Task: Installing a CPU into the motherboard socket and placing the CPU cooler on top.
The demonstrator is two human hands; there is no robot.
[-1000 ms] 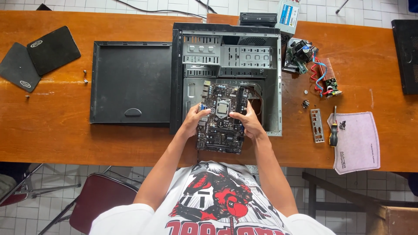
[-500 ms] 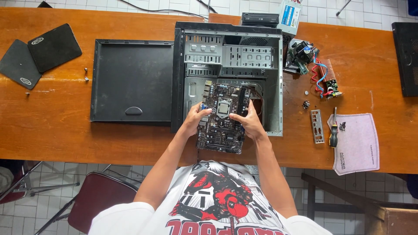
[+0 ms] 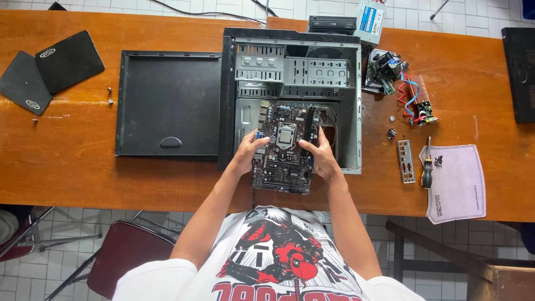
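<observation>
The motherboard (image 3: 284,147) is gripped by its edges, left hand (image 3: 248,151) at 9 o'clock, right hand (image 3: 319,155) at 3, fingers clamped; likely stiff, light, fragile.

A black side panel (image 3: 170,103) lies flat on the wooden table (image 3: 67,161). Two dark mouse pads (image 3: 47,69) sit far left. A screwdriver (image 3: 427,167) rests beside a metal port shield (image 3: 406,161).

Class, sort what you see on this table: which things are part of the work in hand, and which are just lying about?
In hand: circuit board, left hand, right hand, open computer case.
Lying about: side panel, screwdriver, two black pads, metal plate.
</observation>
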